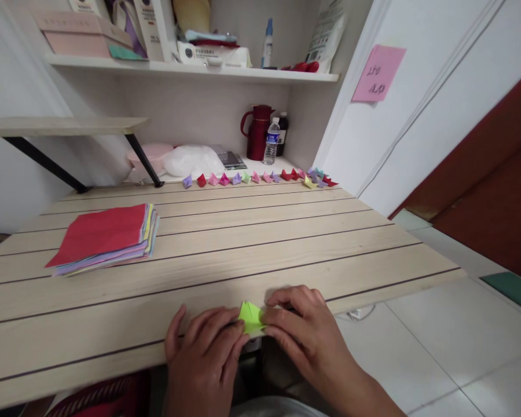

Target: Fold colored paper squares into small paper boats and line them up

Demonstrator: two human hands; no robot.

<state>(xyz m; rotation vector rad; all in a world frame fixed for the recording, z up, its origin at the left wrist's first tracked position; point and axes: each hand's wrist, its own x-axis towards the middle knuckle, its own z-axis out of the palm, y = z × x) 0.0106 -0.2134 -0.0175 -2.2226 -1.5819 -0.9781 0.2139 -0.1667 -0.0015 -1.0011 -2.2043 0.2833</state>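
I had the small piece of folded green paper (250,317) right at the front edge of the wooden table (330,237), my left hand (208,341) pinching its left corner and my right hand (306,327) pinching its right between thumb and fingers. With so little paper between my fingertips, I judged that a harder pull from either side could tear it or drag the folds out of line, and that one loosened pinch could let it spring open. Being so near the edge, it could also slip off toward my lap. I counted one green piece in my grip and one stack of coloured paper (104,234) at the left, red on top, its sheets too tight to number. Along the back ran eleven folded paper shapes (224,179) in single file, by my count, then a cluster (309,182) at the right end, too overlapped to count surely. Behind them stood one red jug (257,136), one clear bottle (270,147) and one dark bottle (282,130).
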